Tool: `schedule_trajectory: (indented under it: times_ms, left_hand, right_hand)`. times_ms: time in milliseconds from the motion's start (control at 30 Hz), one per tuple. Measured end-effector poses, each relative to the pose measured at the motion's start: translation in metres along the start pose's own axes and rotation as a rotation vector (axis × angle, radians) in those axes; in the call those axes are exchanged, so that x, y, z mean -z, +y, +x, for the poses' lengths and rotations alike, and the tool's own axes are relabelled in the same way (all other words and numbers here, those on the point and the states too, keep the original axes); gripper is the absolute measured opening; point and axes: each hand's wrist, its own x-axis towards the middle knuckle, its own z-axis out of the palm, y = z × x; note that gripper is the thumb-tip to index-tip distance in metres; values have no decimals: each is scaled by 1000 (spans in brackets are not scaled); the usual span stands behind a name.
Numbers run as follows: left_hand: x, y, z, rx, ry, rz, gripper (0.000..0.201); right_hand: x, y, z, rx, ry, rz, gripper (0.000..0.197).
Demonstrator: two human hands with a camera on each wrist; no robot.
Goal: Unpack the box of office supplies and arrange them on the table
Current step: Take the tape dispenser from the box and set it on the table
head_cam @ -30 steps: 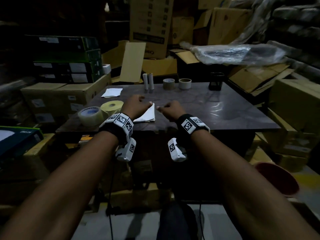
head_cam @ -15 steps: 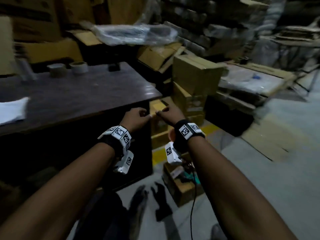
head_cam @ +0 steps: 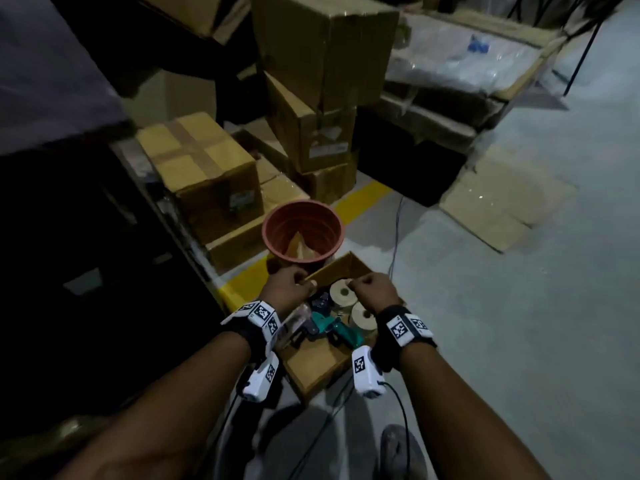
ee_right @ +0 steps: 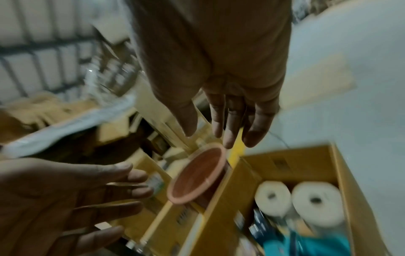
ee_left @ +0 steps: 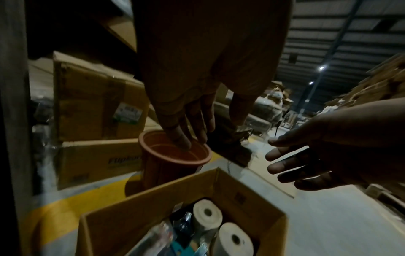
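Note:
An open cardboard box (head_cam: 320, 367) stands on the floor below me. Inside it are two pale paper rolls (head_cam: 343, 292) and a teal tape dispenser (head_cam: 341, 332), with smaller dark items I cannot make out. My left hand (head_cam: 294, 284) hovers over the box's far left corner, fingers loosely extended and empty. My right hand (head_cam: 367, 285) hovers over the rolls, also empty. The left wrist view shows the box wall (ee_left: 153, 204), the rolls (ee_left: 207, 213) and both hands spread. The blurred right wrist view shows the rolls (ee_right: 272, 195) below my right fingers (ee_right: 230, 121). The dark table (head_cam: 52, 98) is at upper left.
A terracotta pot (head_cam: 303, 232) stands just beyond the box. Taped cartons (head_cam: 207, 168) and a taller stack (head_cam: 322, 64) crowd the left and back. A yellow floor line (head_cam: 360, 199), a thin cable (head_cam: 394, 230) and flattened cardboard (head_cam: 502, 202) lie on the grey floor to the right.
My view has swung from the tabletop to the right and down to the floor. Both hands left the white paper on the table and came down over the open box.

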Motion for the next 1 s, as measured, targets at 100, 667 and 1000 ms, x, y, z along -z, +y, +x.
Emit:
schedule_trajectory:
  times_ms: [100, 667, 1000]
  left_hand:
    - [-30, -34, 45, 79, -21, -1, 35]
    - [-122, -149, 133, 243, -141, 65, 38]
    - [-126, -171, 136, 218, -140, 76, 37]
  right_hand:
    - [-40, 32, 45, -61, -32, 12, 22]
    - [-143, 107, 169, -268, -316, -147, 28]
    - [-172, 119, 197, -390, -158, -86, 45]
